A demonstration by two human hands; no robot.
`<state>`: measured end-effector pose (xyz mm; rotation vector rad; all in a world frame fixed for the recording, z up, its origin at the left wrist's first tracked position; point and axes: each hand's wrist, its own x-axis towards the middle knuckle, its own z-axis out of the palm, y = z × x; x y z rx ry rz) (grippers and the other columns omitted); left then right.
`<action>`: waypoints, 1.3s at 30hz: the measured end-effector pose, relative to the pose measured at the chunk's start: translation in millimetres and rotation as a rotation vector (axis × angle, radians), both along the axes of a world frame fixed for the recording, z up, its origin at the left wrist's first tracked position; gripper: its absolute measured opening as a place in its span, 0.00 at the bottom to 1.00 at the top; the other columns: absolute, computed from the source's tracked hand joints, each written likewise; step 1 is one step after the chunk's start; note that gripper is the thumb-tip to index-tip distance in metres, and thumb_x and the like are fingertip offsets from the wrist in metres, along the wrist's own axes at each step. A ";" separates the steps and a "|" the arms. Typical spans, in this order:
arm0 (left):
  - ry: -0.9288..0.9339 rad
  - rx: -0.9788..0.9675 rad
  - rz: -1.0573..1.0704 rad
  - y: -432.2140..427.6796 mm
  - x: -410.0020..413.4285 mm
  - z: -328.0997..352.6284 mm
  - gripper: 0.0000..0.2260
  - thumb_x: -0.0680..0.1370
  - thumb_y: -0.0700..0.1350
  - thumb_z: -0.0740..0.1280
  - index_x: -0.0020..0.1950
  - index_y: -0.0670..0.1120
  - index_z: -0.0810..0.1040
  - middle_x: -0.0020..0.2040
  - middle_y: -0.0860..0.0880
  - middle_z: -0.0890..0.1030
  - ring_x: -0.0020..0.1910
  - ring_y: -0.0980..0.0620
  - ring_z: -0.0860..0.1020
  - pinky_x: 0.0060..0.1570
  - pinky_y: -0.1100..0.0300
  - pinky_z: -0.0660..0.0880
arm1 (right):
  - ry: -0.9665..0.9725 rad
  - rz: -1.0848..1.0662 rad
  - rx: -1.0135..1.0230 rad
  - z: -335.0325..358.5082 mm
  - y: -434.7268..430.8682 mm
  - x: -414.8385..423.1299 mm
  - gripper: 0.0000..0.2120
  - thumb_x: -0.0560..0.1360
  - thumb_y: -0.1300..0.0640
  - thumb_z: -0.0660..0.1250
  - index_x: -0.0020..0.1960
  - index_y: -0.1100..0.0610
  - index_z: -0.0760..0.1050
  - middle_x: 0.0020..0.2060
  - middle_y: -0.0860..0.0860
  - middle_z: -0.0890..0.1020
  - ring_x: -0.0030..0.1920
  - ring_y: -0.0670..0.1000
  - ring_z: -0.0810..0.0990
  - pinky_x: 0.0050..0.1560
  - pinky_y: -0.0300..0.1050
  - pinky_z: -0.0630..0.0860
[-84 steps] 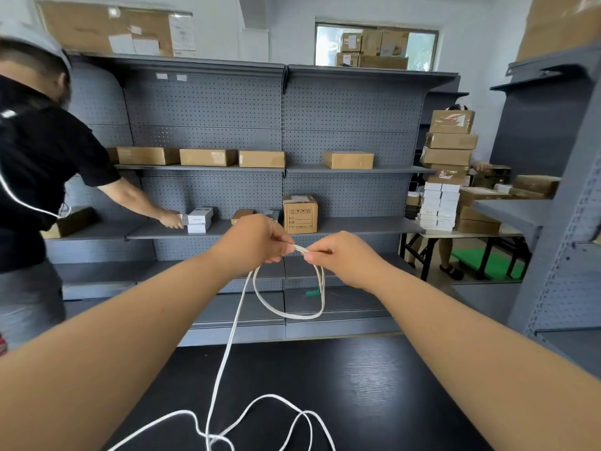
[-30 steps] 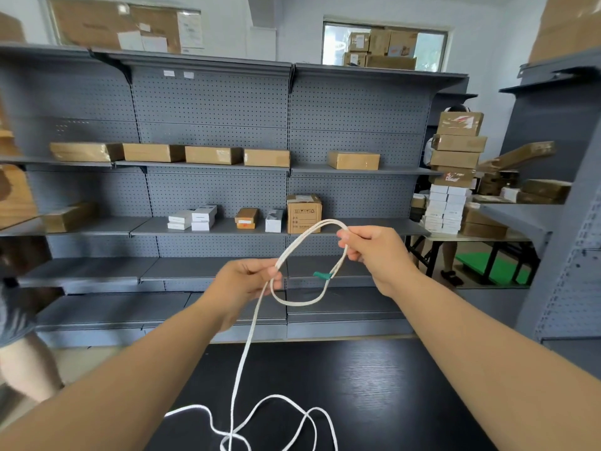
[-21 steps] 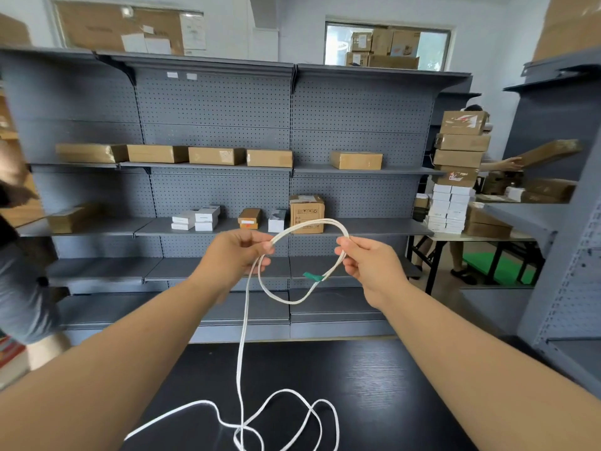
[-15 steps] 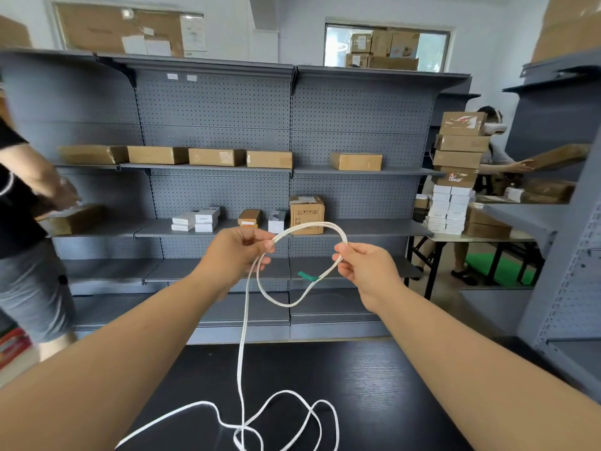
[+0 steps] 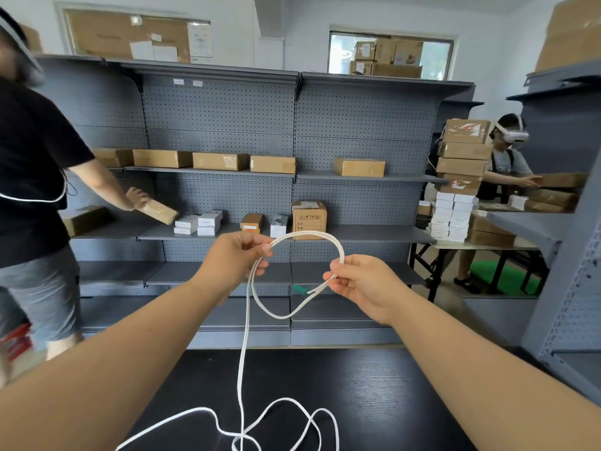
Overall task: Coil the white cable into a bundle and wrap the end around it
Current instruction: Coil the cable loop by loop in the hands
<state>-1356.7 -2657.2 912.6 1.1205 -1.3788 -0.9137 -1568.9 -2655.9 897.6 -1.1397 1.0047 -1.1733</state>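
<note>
The white cable is held up in front of me, above the black table. My left hand pinches it at the left. My right hand pinches it at the right. Between the hands the cable makes one oval loop, arching over the top and sagging below. Its short end, with a green tip, sticks out left of my right fingers. From my left hand the rest hangs straight down and lies in loose curls on the table.
A grey pegboard shelf unit with cardboard boxes stands behind the table. A person in a black shirt handles a box at the left. Another person stands by stacked boxes at the right. A grey rack is close on my right.
The single fold pinched between touching hands has opened into an oval loop as my hands drew apart. The person at the left has come back into view.
</note>
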 end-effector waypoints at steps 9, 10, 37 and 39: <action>0.040 -0.006 0.019 -2.0 1.7 0.9 0.05 0.78 0.36 0.63 0.47 0.42 0.79 0.38 0.46 0.78 0.34 0.51 0.76 0.34 0.66 0.78 | 0.233 -0.012 -0.159 1.1 -0.8 -1.4 0.12 0.71 0.72 0.67 0.46 0.57 0.73 0.41 0.54 0.81 0.40 0.48 0.78 0.40 0.37 0.75; 0.037 -0.009 0.019 -2.2 1.5 0.8 0.05 0.78 0.36 0.63 0.47 0.43 0.79 0.38 0.46 0.78 0.34 0.51 0.76 0.34 0.66 0.78 | 0.245 -0.032 -0.168 0.8 -1.2 -1.3 0.12 0.71 0.72 0.67 0.46 0.57 0.73 0.40 0.53 0.81 0.40 0.48 0.78 0.40 0.38 0.76; -0.070 -0.087 0.041 -2.9 -0.4 -2.8 0.08 0.77 0.35 0.64 0.42 0.44 0.79 0.35 0.47 0.78 0.28 0.58 0.76 0.39 0.60 0.78 | 0.063 -0.044 -0.061 -5.7 -4.9 -11.1 0.08 0.73 0.71 0.65 0.46 0.59 0.75 0.39 0.54 0.79 0.41 0.50 0.79 0.47 0.44 0.79; -0.064 -0.086 0.045 -3.2 -0.1 -1.7 0.07 0.77 0.35 0.64 0.42 0.44 0.80 0.35 0.47 0.78 0.27 0.59 0.76 0.40 0.60 0.78 | 0.129 -0.070 -0.094 -6.4 -5.5 -11.7 0.08 0.73 0.71 0.65 0.45 0.59 0.75 0.39 0.54 0.79 0.41 0.51 0.79 0.49 0.46 0.79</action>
